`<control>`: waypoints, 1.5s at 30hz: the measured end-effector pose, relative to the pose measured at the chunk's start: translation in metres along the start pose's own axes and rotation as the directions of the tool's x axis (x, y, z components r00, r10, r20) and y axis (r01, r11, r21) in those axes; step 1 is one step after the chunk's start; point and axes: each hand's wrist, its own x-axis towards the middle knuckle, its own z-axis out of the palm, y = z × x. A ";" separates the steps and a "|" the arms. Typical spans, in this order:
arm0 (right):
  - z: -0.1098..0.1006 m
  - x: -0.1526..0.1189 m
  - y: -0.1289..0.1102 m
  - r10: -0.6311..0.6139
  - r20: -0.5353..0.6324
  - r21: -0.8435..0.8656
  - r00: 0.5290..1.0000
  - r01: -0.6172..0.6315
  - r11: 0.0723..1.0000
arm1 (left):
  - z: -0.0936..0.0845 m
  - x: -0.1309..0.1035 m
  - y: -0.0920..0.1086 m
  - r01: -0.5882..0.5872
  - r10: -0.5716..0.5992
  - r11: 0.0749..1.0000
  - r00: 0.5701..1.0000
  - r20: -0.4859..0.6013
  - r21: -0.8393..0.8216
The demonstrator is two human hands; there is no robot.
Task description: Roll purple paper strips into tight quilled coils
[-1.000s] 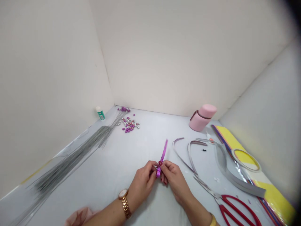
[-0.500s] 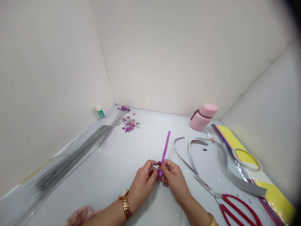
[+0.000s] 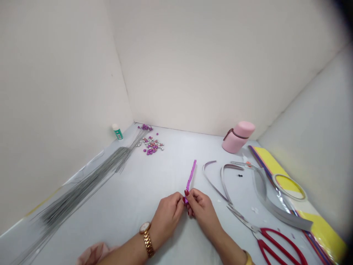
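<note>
A narrow purple paper strip (image 3: 191, 176) rises from between my fingertips, its free end pointing away from me over the table. My left hand (image 3: 170, 211) pinches its near end, thumb and forefinger pressed together. From the other side my right hand (image 3: 200, 207) grips the same end, thumb on top. The folded part of the strip is mostly hidden behind my fingers. Beyond my hands, to the left, lies a pile of small purple, silver and pink folded paper stars (image 3: 153, 145).
Red-handled scissors (image 3: 259, 231) lie right of my right hand, beside curled grey paper strips (image 3: 224, 182). Further right are a tape roll (image 3: 303, 194) and yellow paper sheets (image 3: 321, 224). A pink flask (image 3: 237, 138) stands behind. Thin wires (image 3: 91, 184) and a glue stick (image 3: 118, 132) are left.
The purple strip's free end has become shorter and narrower-looking and swung slightly left. My fingers have closed in tighter around its folded end, hiding more of it.
</note>
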 end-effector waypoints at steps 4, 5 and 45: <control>0.000 0.001 0.003 0.023 -0.004 0.028 1.000 -0.023 0.999 | -0.001 0.002 -0.002 0.025 -0.028 0.997 0.999 -0.041 -0.079; 0.000 0.001 0.003 0.025 -0.007 0.046 1.000 -0.025 0.999 | -0.001 0.002 -0.003 0.030 -0.036 0.994 0.998 -0.055 -0.110; -0.003 0.002 0.008 -0.116 -0.017 -0.051 0.993 0.115 0.992 | -0.002 0.010 -0.014 0.329 -0.267 0.799 0.944 0.192 -0.503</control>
